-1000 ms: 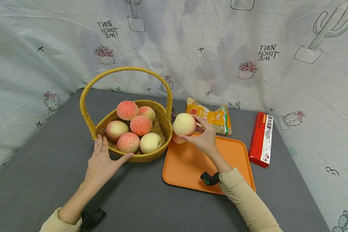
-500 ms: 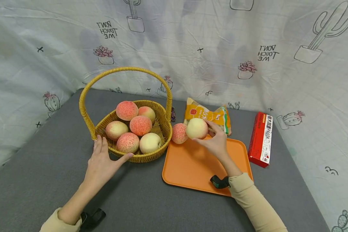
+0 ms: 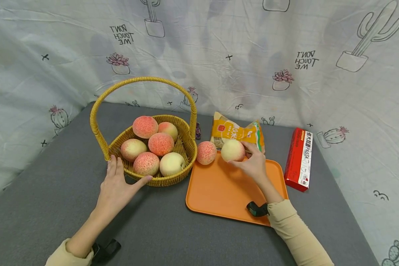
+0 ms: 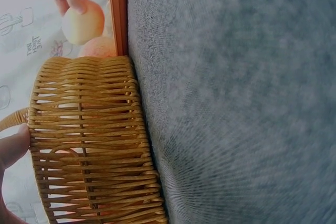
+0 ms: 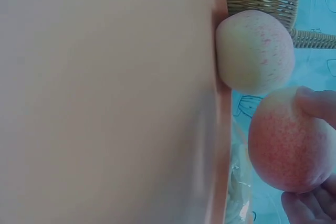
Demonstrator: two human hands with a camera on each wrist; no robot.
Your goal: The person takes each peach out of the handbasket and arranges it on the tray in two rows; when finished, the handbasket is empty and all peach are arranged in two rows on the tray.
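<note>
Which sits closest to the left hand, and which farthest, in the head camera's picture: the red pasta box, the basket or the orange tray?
From the left hand:
1. Basket: touching the hand.
2. Orange tray: to the basket's right.
3. Red pasta box: farthest, beyond the tray's right edge.

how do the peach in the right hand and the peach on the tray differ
The held peach is gripped by the right hand, clear of the tray; the tray peach rests on it, untouched. In the head view, the held peach looks mostly pale yellow, the tray peach speckled pink. Both are rounded and look similar in size.
</note>
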